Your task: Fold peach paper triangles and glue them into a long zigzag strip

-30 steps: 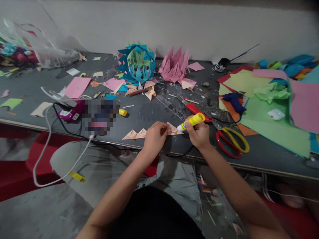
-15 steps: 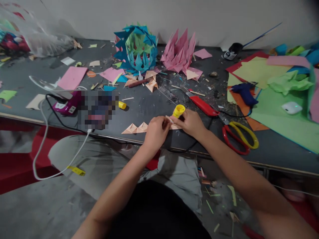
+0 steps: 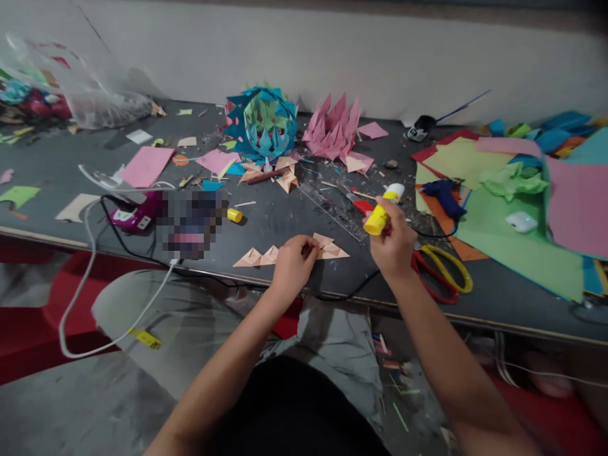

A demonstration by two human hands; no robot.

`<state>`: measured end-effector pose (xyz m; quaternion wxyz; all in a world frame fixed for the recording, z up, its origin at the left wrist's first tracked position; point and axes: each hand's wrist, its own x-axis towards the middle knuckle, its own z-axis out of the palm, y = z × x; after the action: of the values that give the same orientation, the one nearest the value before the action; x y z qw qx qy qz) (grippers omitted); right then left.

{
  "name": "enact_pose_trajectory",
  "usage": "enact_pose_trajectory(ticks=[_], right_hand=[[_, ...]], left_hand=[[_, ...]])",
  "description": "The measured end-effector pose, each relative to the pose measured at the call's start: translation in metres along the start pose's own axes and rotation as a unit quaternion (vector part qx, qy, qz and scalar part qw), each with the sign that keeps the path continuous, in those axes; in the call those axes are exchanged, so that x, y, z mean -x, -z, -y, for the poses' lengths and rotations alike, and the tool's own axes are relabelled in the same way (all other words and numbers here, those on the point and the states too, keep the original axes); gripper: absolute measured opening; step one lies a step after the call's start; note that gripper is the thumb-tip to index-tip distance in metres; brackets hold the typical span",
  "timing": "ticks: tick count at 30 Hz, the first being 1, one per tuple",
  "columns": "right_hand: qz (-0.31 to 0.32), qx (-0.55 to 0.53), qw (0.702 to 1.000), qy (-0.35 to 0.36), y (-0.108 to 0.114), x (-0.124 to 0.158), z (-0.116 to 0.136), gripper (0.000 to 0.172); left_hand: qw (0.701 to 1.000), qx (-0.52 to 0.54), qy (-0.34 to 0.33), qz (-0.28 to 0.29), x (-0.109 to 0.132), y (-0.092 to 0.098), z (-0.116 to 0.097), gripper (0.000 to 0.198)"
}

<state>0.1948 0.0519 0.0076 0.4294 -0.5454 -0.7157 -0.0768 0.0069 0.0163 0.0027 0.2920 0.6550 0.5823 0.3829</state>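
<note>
My left hand (image 3: 295,263) is closed, thumb and fingers pinching a strip of folded peach paper triangles (image 3: 334,249) at the table's front edge. The hand covers the middle of the strip; folded points show on both sides of it. In my right hand (image 3: 395,247), raised over the table, is a yellow glue stick (image 3: 379,218) with its white end tilted up and away from me. The glue stick's yellow cap (image 3: 234,215) lies apart on the table to the left.
Scissors (image 3: 446,272) and a red cutter (image 3: 363,206) lie near my right hand. A blue and green paper ring (image 3: 263,123) and a pink one (image 3: 332,130) stand behind. Coloured sheets (image 3: 503,234) are at right, a blurred phone (image 3: 194,225) and purple socket block (image 3: 140,212) at left.
My right hand has lifted away from the strip to the right and turned the glue stick so its white end shows. My left hand stays at the strip. The view has tilted up slightly.
</note>
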Motion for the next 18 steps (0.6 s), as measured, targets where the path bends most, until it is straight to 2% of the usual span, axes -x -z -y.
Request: enact_pose_trajectory(ticks=[4, 6, 8, 12, 15, 18], right_hand=[[0.165, 0.053, 0.984, 0.034, 0.001, 0.002, -0.003, 0.053], [0.243, 0.083, 0.964, 0.074, 0.0, 0.006, -0.002, 0.056], [0.296, 0.097, 0.943, 0.116, 0.0, 0.01, -0.001, 0.056], [0.33, 0.109, 0.928, 0.138, 0.005, 0.015, 0.002, 0.052], [0.331, 0.12, 0.924, 0.15, 0.011, 0.016, 0.006, 0.046], [0.334, 0.121, 0.92, 0.167, 0.014, 0.015, 0.011, 0.043]], left_hand=[[0.995, 0.096, 0.023, -0.024, 0.001, 0.003, 0.001, 0.009], [0.986, 0.154, 0.03, -0.057, 0.002, 0.003, 0.002, 0.004], [0.971, 0.214, 0.035, -0.1, 0.003, 0.003, 0.004, 0.008], [0.943, 0.291, 0.029, -0.16, 0.005, 0.002, 0.004, 0.021], [0.947, 0.258, 0.017, -0.188, 0.007, 0.001, 0.004, 0.018], [0.957, 0.205, -0.022, -0.202, 0.01, 0.002, 0.004, 0.015]])
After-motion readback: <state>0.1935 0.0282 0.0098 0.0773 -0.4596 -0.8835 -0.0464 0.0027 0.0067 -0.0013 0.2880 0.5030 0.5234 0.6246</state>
